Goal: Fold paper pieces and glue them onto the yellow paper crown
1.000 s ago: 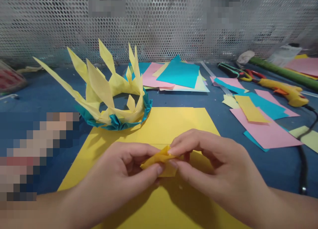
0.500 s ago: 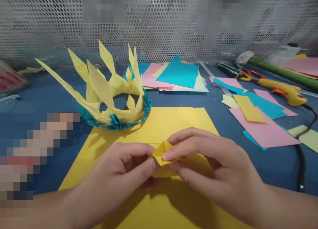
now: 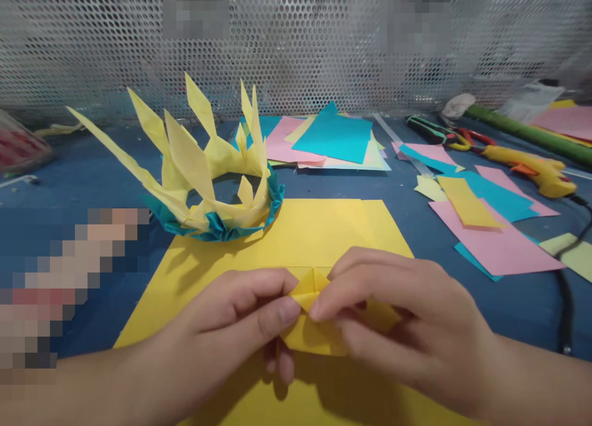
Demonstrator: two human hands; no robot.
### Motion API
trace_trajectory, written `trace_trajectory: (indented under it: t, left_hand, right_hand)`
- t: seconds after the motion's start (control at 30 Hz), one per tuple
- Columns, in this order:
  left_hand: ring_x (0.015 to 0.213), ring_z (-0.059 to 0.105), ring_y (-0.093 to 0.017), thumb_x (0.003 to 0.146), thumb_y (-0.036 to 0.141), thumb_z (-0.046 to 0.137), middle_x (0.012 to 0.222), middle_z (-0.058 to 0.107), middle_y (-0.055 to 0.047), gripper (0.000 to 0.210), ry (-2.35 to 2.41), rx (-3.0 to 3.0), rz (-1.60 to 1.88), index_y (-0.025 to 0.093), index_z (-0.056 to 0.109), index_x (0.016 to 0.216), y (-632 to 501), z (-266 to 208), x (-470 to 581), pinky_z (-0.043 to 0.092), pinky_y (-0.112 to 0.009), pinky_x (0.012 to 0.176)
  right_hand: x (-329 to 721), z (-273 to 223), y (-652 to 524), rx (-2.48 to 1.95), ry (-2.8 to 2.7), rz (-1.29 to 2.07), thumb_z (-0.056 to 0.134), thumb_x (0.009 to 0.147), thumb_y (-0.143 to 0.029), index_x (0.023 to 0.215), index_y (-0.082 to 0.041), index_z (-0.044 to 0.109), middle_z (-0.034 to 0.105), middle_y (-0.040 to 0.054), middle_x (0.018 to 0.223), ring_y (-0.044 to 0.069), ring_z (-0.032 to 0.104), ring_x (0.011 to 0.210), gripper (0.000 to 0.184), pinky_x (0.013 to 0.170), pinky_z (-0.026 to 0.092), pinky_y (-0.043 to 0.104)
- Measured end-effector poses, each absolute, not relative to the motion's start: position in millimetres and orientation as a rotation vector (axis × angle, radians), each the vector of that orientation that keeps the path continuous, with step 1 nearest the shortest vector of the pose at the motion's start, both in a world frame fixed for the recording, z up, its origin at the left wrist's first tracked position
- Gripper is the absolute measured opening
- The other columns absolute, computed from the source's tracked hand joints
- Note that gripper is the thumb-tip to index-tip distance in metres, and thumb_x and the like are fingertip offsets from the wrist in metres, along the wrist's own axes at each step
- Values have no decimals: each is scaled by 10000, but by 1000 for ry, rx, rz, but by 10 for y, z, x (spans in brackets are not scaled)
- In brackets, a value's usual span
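A small folded piece of yellow paper (image 3: 314,336) is held up between both hands, its top edge folded into a little peak. My left hand (image 3: 245,318) pinches its left side between thumb and index finger, with other fingertips showing beneath. On the right, my right hand (image 3: 398,309) grips it, index fingertip pressing on the small flap at the front; its thumb is partly behind the paper's edge. Under both hands lies a large yellow sheet (image 3: 324,229). A pale yellow paper crown (image 3: 189,161) with a teal crumpled base stands on that sheet's far left corner.
Pink, teal and cream papers (image 3: 333,136) are stacked at the back. More scraps (image 3: 499,241) lie at the right, beside a yellow glue gun (image 3: 531,167) with a black cord, pliers (image 3: 430,130) and a green roll (image 3: 527,130). A perforated metal screen (image 3: 296,62) stands behind.
Both hands and the folded paper have shifted slightly lower and right. The paper now tilts to show more of its front, and my right index finger has moved down along the flap.
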State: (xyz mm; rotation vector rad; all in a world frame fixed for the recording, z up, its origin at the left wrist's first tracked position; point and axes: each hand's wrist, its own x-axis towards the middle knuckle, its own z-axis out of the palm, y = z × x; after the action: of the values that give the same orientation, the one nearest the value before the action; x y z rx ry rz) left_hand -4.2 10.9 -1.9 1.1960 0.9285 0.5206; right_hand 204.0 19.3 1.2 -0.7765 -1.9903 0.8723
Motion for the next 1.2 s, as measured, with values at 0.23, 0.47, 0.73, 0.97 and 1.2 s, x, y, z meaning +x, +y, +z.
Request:
trace_trajectory:
  t: [0.23,0.47,0.73,0.97,1.2]
  left_hand:
    - [691,663,-86,937,420,648,789,566,57,241,796,1182,470,201,640,835,92,-15,-88,555,-151,664]
    - [561,664,-72,908,416,670,700,537,77,288,922,1193,485,194,620,731,111,-26,-67,527,-123,547]
    - [528,653,-87,876,415,662,656,552,60,300,986,1183,534,181,590,703,111,-16,-35,527,-141,521]
    - [514,627,-115,931,361,525,580,590,23,316,1011,1588,509,183,605,683,60,-24,-39,484,-157,482]
    - [438,496,-76,930,264,510,502,553,56,303,1035,1975,607,195,619,656,47,-3,-34,362,-137,419]
  right_hand:
    - [2084,18,179,-682,-2123,649,618,795,-13,820,-209,721,701,-1,746,75,627,601,222,549,521,121]
    - [2050,58,173,-665,-2085,757,593,748,4,800,-139,751,683,16,725,72,625,632,219,618,534,111]
    - [2044,7,148,-769,-1884,1060,626,823,-136,559,-201,614,619,9,682,106,593,608,272,571,498,200]
    - [2037,-38,155,-1045,-1754,1399,742,802,-442,582,-227,363,408,-68,487,77,324,455,487,390,252,196]
    - [2030,-19,159,-948,-2040,1266,558,832,-236,577,-213,377,372,-74,491,60,296,438,314,387,224,177]
